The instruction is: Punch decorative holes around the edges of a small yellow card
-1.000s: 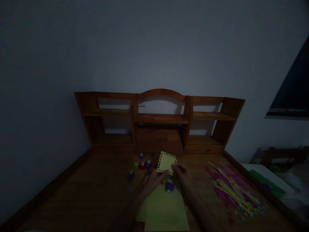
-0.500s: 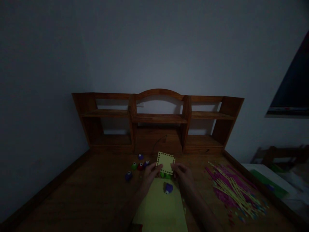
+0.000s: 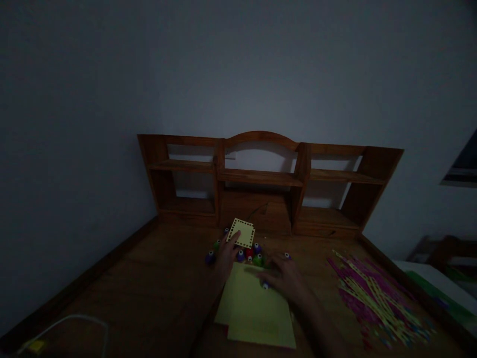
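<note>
Left hand (image 3: 225, 254): closed, thumb on front face of pale yellow square card (image 3: 243, 231) with a border of small holes, held tilted above the desk. Right hand (image 3: 288, 277): fingers parted and blurred, low over pale yellow sheets (image 3: 261, 313); near purple eyed piece (image 3: 265, 286), contact impossible to tell. Beneath and about the card, on wooden desk (image 3: 164, 278): small eyed pieces (image 3: 240, 255) in purple, red and green. Under the overlapping sheets, at lower left: a sliver of red. To the right: loose pile of yellow and magenta strips (image 3: 372, 293). To the lower left: white cable (image 3: 89, 318) beside yellow item (image 3: 36, 346). At the back: wooden shelf unit (image 3: 259, 176), open compartments in three bays; interiors dim.
</note>
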`<state>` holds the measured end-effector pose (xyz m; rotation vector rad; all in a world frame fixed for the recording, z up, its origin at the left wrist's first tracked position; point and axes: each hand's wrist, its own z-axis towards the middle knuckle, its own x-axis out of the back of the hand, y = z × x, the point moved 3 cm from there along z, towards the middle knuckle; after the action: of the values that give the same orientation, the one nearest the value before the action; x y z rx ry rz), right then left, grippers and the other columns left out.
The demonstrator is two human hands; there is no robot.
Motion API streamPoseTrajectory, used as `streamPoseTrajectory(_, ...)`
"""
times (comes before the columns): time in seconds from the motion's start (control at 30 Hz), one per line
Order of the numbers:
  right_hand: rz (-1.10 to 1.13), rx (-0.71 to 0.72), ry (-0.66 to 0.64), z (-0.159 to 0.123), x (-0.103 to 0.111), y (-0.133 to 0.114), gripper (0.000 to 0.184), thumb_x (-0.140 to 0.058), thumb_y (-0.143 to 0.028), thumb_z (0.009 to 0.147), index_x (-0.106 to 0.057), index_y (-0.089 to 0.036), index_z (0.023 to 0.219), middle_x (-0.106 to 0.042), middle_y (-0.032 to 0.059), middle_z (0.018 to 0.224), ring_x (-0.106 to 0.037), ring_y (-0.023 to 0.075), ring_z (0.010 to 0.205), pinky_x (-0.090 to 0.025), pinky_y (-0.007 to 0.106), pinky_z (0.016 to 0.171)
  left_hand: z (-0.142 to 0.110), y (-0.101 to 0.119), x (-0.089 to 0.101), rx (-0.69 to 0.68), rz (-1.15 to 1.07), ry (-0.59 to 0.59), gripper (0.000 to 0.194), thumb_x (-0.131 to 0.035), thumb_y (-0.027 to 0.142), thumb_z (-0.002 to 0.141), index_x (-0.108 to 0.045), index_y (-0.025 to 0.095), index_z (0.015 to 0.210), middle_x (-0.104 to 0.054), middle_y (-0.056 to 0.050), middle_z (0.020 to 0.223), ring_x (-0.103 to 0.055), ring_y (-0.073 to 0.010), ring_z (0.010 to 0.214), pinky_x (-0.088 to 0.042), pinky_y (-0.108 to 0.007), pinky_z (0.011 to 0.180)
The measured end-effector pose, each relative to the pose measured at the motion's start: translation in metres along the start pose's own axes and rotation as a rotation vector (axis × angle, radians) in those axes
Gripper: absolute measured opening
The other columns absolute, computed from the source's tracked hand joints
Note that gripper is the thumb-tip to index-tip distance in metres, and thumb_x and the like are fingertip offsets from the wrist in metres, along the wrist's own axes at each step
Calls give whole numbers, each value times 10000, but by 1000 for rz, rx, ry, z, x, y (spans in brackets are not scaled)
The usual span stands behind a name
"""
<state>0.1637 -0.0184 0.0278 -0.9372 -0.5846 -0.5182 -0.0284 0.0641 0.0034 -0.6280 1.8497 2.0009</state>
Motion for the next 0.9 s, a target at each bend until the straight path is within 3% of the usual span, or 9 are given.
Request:
streamPoseTrajectory(0.13, 93, -10, 222, 2, 3, -14, 353, -594, -452, 835, -610, -270, 1137, -621, 73, 1090, -575, 255, 1002, -449, 380, 872, -14, 3, -13, -28, 150, -147, 409, -706, 428, 718, -629, 176, 1031, -679, -81, 995, -644, -203, 851, -501, -278, 702)
streamPoseTrajectory(0.23, 178, -15, 288, 3, 0, -18, 447, -568, -416, 863, -515, -298, 1291, -540, 73, 1276, -500, 264, 1166, -399, 418, 986, -22, 0, -22, -69, 262, -292, 378, -693, 433, 732, -636, 172, 1000, -673, -55, 942, -628, -192, 828, -480, -267, 716)
streamPoseTrajectory(0.37, 256, -64, 249, 2, -10, -13, 470, -540, -410, 885, -467, -308, 1338, -515, 69, 1327, -456, 262, 1231, -366, 465, 1028, -23, -7, -26, -138, 409, -362, 315, -675, 431, 749, -654, 152, 891, -651, -44, 849, -601, -190, 795, -457, -258, 689)
streamPoseTrajectory(0.5, 337, -104, 347, 5, -13, -6, 522, -579, -441, 850, -467, -297, 1338, -498, 75, 1342, -398, 277, 1280, -312, 508, 1059, -22, -7, -29, -303, 497, -372, 281, -626, 413, 799, -681, 162, 912, -650, -62, 944, -584, -220, 924, -442, -288, 814)
streamPoseTrajectory(0.57, 495, -132, 362, 8, -14, -1, 563, -593, -446, 833, -440, -299, 1355, -517, 76, 1319, -454, 277, 1234, -381, 490, 1012, -24, -8, -30, -286, 487, -367, 315, -577, 440, 828, -687, 164, 933, -656, -67, 962, -581, -224, 930, -440, -303, 830)
streamPoseTrajectory(0.67, 796, -202, 283, 11, -17, 8, 632, -624, -413, 814, -381, -303, 1387, -634, 70, 1120, -621, 250, 989, -518, 406, 821, -28, -11, -29, -151, 432, -343, 382, -546, 497, 832, -696, 149, 881, -672, -64, 873, -591, -213, 828, -452, -311, 784)
streamPoseTrajectory(0.8, 873, -256, 304, 7, -14, 23, 696, -671, -368, 782, -361, -271, 1398, -657, 21, 829, -626, 192, 735, -510, 293, 630, -33, -12, -29, 9, 299, -339, 376, -546, 502, 834, -685, 171, 946, -684, -62, 892, -614, -201, 809, -469, -305, 772)
streamPoseTrajectory(0.9, 864, -255, 297, 5, -10, 30, 691, -675, -357, 780, -367, -277, 1393, -640, 5, 777, -598, 173, 684, -478, 256, 576, -30, -7, -29, -42, 273, -374, 345, -627, 438, 798, -653, 176, 1021, -671, -70, 982, -615, -206, 882, -478, -280, 758)
